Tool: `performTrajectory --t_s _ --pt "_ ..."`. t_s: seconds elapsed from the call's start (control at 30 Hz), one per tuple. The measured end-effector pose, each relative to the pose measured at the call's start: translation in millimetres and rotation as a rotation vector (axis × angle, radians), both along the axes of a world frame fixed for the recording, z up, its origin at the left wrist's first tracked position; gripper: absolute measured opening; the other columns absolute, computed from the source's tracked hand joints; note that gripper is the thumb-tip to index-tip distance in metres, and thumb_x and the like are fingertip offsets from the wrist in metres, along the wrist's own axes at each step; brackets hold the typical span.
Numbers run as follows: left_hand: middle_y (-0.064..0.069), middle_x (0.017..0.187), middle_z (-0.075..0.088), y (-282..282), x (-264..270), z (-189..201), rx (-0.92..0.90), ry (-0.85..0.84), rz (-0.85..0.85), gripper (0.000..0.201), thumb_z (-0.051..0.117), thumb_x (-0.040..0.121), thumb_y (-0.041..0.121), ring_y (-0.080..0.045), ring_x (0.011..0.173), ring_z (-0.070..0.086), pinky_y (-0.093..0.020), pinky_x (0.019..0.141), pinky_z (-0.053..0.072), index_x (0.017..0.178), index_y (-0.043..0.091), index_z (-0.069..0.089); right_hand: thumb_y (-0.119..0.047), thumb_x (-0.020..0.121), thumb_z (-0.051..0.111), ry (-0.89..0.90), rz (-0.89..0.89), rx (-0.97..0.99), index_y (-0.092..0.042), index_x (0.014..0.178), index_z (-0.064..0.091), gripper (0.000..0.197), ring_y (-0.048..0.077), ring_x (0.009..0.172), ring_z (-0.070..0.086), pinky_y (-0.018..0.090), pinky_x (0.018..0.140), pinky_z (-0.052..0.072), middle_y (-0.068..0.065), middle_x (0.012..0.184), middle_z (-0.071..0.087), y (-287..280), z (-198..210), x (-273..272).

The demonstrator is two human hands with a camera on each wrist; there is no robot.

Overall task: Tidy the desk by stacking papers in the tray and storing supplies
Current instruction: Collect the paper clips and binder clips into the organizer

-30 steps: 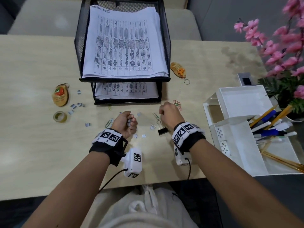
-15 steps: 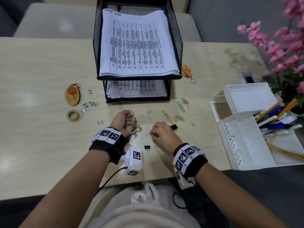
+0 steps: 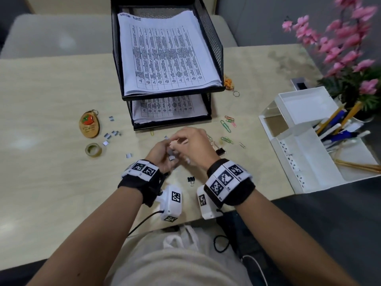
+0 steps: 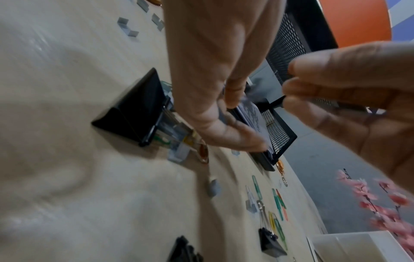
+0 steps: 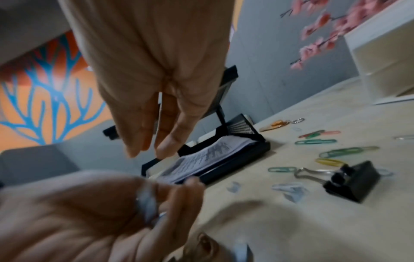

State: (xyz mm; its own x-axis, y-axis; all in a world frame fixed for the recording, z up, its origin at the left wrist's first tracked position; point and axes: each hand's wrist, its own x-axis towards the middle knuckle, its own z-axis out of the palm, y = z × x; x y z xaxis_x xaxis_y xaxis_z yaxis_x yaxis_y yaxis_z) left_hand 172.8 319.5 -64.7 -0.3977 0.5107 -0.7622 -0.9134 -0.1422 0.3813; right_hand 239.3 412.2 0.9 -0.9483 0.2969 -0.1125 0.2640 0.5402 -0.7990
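The left hand point(image 3: 162, 154) grips small staple strips point(image 5: 146, 203), the right hand point(image 3: 192, 144) reaches over it with loose fingers, and more staple bits point(image 3: 111, 135) lie off to the left hand's side, nearer it.

Both forearms reaching in from the near edge of the bench, left hand point(image 3: 162, 153) cupped with fingers point(image 5: 174, 198) curled round small silvery bits, right hand point(image 3: 192, 144) just above it, touching, fingers point(image 5: 143, 134) extended downward, banded wrists level

One two-tier paper tray point(image 3: 210, 36), two paper stacks point(image 3: 165, 52), two keychains point(image 3: 89, 124), one tape roll point(image 3: 93, 150). Two hands point(image 3: 191, 145) and one white organizer point(image 3: 305, 162). Two black binder clips point(image 3: 220, 151) visible from above.
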Motion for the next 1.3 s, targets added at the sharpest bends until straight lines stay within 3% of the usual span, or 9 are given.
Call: performTrajectory --t_s 0.07,0.17,0.3,0.53,0.73,0.83,0.93,1.1,1.3 --pt "-0.006 0.047 0.057 -1.2 -3.7 3.0 -0.024 -0.012 -0.039 0.036 0.034 0.099 0.024 -0.011 0.035 0.054 -0.015 0.037 0.048 0.075 0.005 0.054 -0.007 0.082 0.067 0.025 -0.079 0.001 -0.004 0.097 0.072 0.016 0.009 0.081 0.057 0.010 0.076 0.049 0.005 0.093 0.068 5.3 0.1 0.1" --pt "0.002 0.035 0.043 -9.0 -12.7 6.3 -0.102 0.011 -0.093 0.042 0.031 0.098 0.025 -0.006 0.024 0.038 -0.008 0.027 0.028 0.058 0.014 0.039 -0.005 0.087 0.061 -0.069 -0.129 0.060 -0.001 0.102 0.069 0.018 0.013 0.093 0.061 0.028 0.092 0.052 0.012 0.106 0.069 10.0 -19.8 13.6" --pt "0.007 0.032 0.030 -22.5 -24.2 3.8 -0.094 -0.010 -0.064 0.049 0.029 0.097 0.026 -0.005 0.022 0.026 -0.007 0.027 0.017 0.048 0.019 0.034 0.001 0.086 0.052 -0.270 0.025 0.227 0.000 0.103 0.067 0.023 0.026 0.102 0.058 0.033 0.090 0.049 0.013 0.108 0.062 1.8 -50.0 30.0" --pt "0.002 0.036 0.042 -29.9 -32.0 4.9 -0.181 0.051 0.040 0.038 0.034 0.096 0.021 -0.007 0.027 0.039 -0.009 0.031 0.031 0.059 0.014 0.038 0.002 0.085 0.050 -0.182 -0.188 0.262 0.001 0.088 0.069 0.019 0.021 0.088 0.061 0.024 0.079 0.050 0.012 0.100 0.066 13.2 -47.7 -6.5" --pt "-0.001 0.054 0.043 -38.8 -40.6 10.9 -0.196 0.080 0.095 0.036 0.035 0.097 0.020 -0.009 0.049 0.042 -0.010 0.034 0.039 0.063 0.011 0.044 -0.001 0.086 0.053 -0.232 -0.120 0.399 0.001 0.094 0.069 0.018 0.030 0.095 0.060 0.034 0.081 0.051 0.017 0.104 0.062 22.0 -55.2 -38.8" --pt "-0.002 0.053 0.045 -46.0 -43.3 9.3 -0.195 0.066 0.115 0.036 0.036 0.097 0.021 -0.010 0.042 0.049 -0.012 0.034 0.042 0.064 0.010 0.045 0.003 0.086 0.051 -0.244 -0.138 0.414 0.003 0.098 0.068 0.021 0.030 0.097 0.060 0.035 0.085 0.051 0.018 0.107 0.062 19.3 -59.8 -34.7" --pt "-0.003 0.061 0.050 -51.2 -42.6 6.5 -0.196 0.044 0.112 0.037 0.035 0.098 0.021 -0.011 0.039 0.056 -0.013 0.038 0.048 0.066 0.009 0.048 0.005 0.082 0.052 -0.241 -0.194 0.342 0.002 0.094 0.070 0.021 0.028 0.094 0.061 0.031 0.082 0.051 0.018 0.102 0.065 15.9 -54.3 -33.8" --pt "-0.008 0.054 0.063 -51.3 -40.5 3.3 -0.129 0.017 0.074 0.044 0.030 0.099 0.021 -0.014 0.039 0.063 -0.017 0.042 0.053 0.069 0.003 0.056 0.001 0.081 0.065 -0.113 -0.126 -0.063 -0.002 0.097 0.069 0.017 0.011 0.069 0.058 0.012 0.057 0.052 0.002 0.085 0.061 -23.4 -18.0 -34.3" --pt "-0.006 0.040 0.055 -56.8 -41.6 3.9 -0.088 -0.077 0.023 0.042 0.029 0.100 0.023 -0.012 0.031 0.053 -0.014 0.033 0.045 0.067 0.007 0.051 -0.004 0.085 0.061 -0.126 -0.063 0.049 -0.004 0.097 0.071 0.016 0.013 0.091 0.056 0.026 0.091 0.047 0.006 0.096 0.068 -29.1 -21.0 -60.7"
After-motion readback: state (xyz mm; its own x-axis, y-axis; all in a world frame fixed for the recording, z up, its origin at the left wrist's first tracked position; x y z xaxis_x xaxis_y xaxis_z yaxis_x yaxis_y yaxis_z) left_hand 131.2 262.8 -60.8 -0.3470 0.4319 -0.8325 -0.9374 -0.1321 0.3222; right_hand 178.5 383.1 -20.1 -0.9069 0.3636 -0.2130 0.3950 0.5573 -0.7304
